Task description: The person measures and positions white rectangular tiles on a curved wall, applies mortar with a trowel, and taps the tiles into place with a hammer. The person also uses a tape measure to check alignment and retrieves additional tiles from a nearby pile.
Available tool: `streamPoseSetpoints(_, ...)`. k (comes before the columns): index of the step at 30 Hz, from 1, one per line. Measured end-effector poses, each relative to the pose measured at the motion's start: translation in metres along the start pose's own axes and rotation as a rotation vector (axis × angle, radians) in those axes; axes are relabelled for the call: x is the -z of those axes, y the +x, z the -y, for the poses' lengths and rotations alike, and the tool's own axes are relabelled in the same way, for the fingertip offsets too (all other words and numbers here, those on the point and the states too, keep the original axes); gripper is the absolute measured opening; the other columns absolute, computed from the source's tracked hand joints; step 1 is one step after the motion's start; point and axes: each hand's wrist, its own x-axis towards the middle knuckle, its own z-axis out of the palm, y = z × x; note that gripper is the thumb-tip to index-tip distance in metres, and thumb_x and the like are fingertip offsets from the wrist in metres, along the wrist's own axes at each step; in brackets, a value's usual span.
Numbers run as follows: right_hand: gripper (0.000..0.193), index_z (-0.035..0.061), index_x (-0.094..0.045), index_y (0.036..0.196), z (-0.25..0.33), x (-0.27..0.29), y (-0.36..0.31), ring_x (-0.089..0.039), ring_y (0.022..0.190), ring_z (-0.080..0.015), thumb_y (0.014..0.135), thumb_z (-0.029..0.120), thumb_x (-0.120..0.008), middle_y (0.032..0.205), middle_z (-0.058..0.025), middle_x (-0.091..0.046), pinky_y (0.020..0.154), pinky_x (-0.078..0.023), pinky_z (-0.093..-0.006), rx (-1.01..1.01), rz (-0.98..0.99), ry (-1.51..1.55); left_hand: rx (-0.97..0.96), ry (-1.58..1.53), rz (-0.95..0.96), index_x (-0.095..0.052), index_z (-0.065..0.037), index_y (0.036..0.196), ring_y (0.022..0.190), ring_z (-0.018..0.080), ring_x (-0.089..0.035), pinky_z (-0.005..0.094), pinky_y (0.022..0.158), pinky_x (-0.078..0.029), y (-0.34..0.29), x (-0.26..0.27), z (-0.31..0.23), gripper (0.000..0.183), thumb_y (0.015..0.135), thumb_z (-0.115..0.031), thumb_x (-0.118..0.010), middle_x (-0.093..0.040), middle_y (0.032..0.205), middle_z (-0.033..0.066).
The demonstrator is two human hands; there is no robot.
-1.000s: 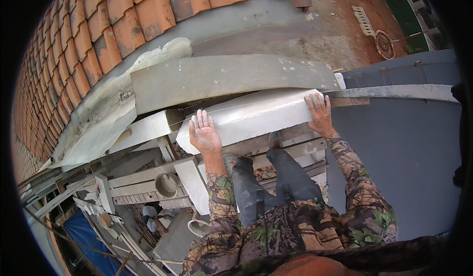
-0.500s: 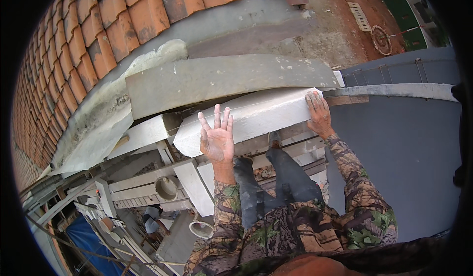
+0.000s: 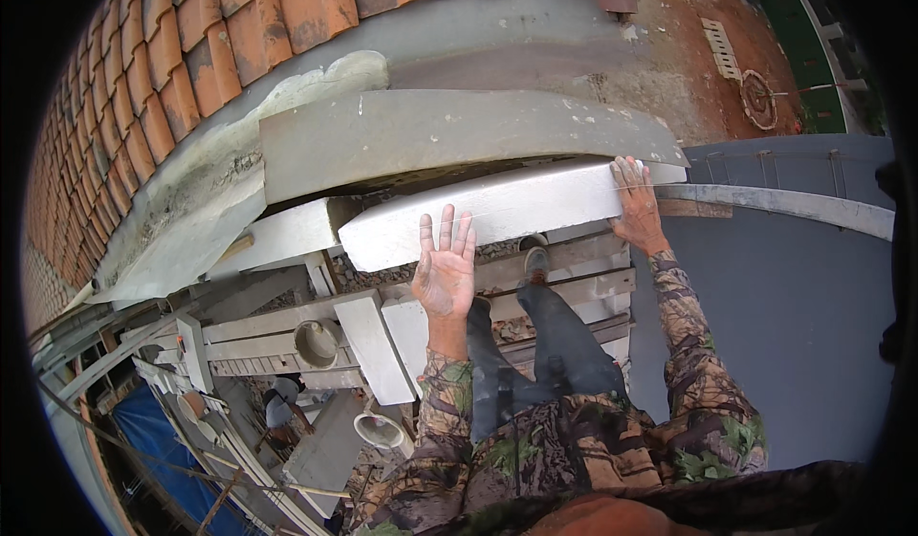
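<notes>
A long white lightweight block (image 3: 516, 201) lies along the top of the wall, its far side close under the edge of a grey sheet (image 3: 459, 134). My right hand (image 3: 639, 209) rests on the block near its right end, fingers stretched out over the edge. My left hand (image 3: 446, 273) is raised at the block's near side, palm turned up and fingers spread, with nothing in it. Whether its fingertips touch the block I cannot tell. A thin string line runs across the block's face. To the left sits another white block (image 3: 282, 238).
Orange roof tiles (image 3: 277, 29) rise beyond the wall. Below are scaffold planks (image 3: 574, 254) under my feet, upright white blocks (image 3: 373, 345), and buckets (image 3: 317, 343) (image 3: 380, 431). A person (image 3: 282, 407) is far below. A grey wall (image 3: 765, 316) stands at right.
The white block has swung in closer to the grey sheet and now lies more in line with the wall. My right hand stays on it; my left remains spread beside it.
</notes>
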Motion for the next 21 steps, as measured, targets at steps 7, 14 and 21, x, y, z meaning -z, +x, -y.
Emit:
streamPoseSetpoints(7, 0.107, 0.0049, -0.026, 0.161, 0.006, -0.005, 0.006, -0.017, 0.157, -0.0329, 0.067, 0.012, -0.077, 0.167, -0.0135, -0.027, 0.129, -0.009, -0.0530, 0.011, 0.028, -0.071, 0.074, 0.241, -0.268, -0.019, -0.004, 0.160, 0.150, 0.0354, -0.033, 0.0431, 0.118, -0.038, -0.014, 0.033, -0.009, 0.085, 0.095, -0.025, -0.070, -0.025, 0.162, 0.0275)
streamPoseSetpoints(14, 0.108, 0.0051, -0.024, 0.162, 0.001, -0.006, 0.000, -0.015, 0.157, -0.0335, 0.070, 0.017, -0.080, 0.168, -0.0139, -0.023, 0.129, -0.010, -0.0528, -0.033, 0.090, -0.101, -0.378, 0.642, -0.874, 0.003, -0.002, 0.162, 0.151, 0.0341, -0.026, 0.0447, 0.123, -0.027, 0.002, 0.085, -0.039, 0.095, 0.102, -0.037, -0.062, -0.013, 0.166, 0.0226)
streamPoseSetpoints(21, 0.094, 0.0042, -0.021, 0.162, 0.014, -0.033, -0.025, -0.013, 0.158, -0.0359, 0.084, 0.014, -0.073, 0.169, -0.0179, -0.020, 0.127, -0.017, -0.0533, -0.091, -0.058, -0.100, -0.498, 0.723, -0.820, 0.017, -0.003, 0.160, 0.155, 0.0349, -0.015, 0.0450, 0.127, -0.020, 0.049, 0.102, -0.039, 0.100, 0.105, -0.046, -0.054, -0.003, 0.168, 0.0243)
